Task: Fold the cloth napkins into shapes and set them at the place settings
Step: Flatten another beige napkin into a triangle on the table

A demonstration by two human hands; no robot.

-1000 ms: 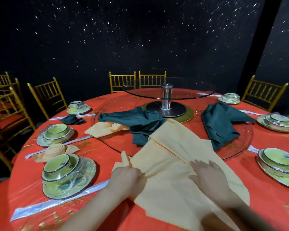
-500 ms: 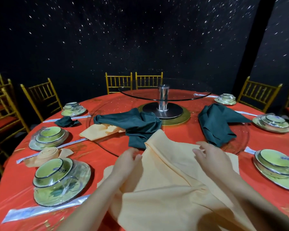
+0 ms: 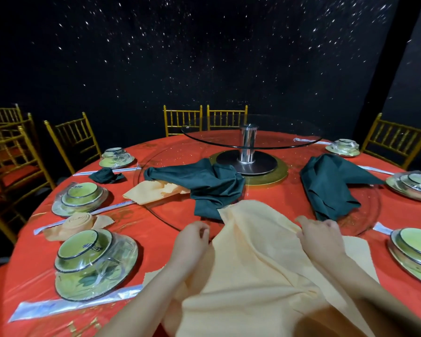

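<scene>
A large peach cloth napkin [image 3: 260, 263] lies rumpled on the red table in front of me, its far corner raised. My left hand [image 3: 192, 242] grips its left edge with curled fingers. My right hand [image 3: 321, 237] pinches its right edge. A rolled peach napkin [image 3: 79, 221] sits beside the near left place setting [image 3: 95, 263]. A small dark green folded napkin [image 3: 105, 175] lies by the far left setting [image 3: 116, 156]. Loose napkins lie on the glass: one peach [image 3: 151, 192], two dark green [image 3: 204, 186] [image 3: 331, 186].
More wrapped bowl-and-plate settings stand at left [image 3: 82, 198] and along the right rim [image 3: 416, 254] [image 3: 416, 186] [image 3: 343, 147]. A glass lazy Susan [image 3: 250, 135] on a metal post rises at the centre. Gold chairs [image 3: 73, 139] ring the table. Wrapped chopsticks [image 3: 75, 304] lie near me.
Both hands left the flattened napkin, moved up and away from me, and took hold of its side edges. The cloth has been lifted and bunched toward me.
</scene>
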